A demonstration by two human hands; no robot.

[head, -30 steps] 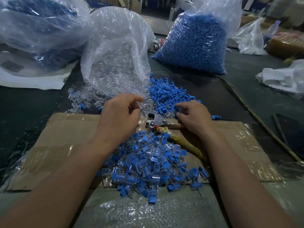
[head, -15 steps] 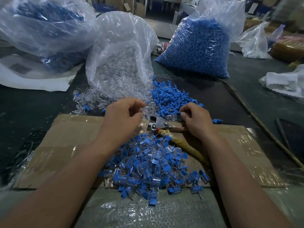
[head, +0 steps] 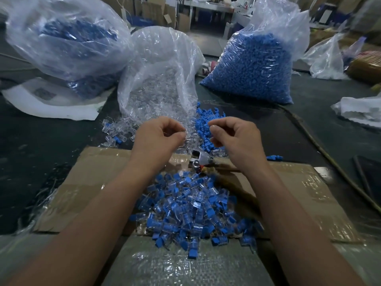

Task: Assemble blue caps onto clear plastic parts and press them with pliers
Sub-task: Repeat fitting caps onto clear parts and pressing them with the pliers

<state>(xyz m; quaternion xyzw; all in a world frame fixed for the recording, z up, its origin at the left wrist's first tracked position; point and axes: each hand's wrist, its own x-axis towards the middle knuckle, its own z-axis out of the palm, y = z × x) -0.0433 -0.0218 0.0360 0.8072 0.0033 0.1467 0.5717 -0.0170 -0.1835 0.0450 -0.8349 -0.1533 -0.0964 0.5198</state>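
Note:
My left hand [head: 158,139] hovers over the far edge of the cardboard and pinches a clear plastic part [head: 186,137] at its fingertips. My right hand [head: 237,137] is level with it, a small gap between them; its fingers curl round a blue cap [head: 207,144] that is mostly hidden. Loose blue caps [head: 206,118] and loose clear parts [head: 119,129] lie just beyond the hands. The pliers [head: 203,159] rest on the cardboard under my right wrist, untouched. A heap of capped parts [head: 191,209] lies between my forearms.
A bag of clear parts [head: 160,79] stands open at the back centre, a full bag of blue caps [head: 253,67] to its right, another bag [head: 68,38] at back left. Taped cardboard [head: 99,182] covers the dark table. A rod [head: 329,162] runs along the right.
My right hand has lifted off the blue cap pile beside the pliers and moved toward my left hand. The left hand rose slightly. The camera tilted up.

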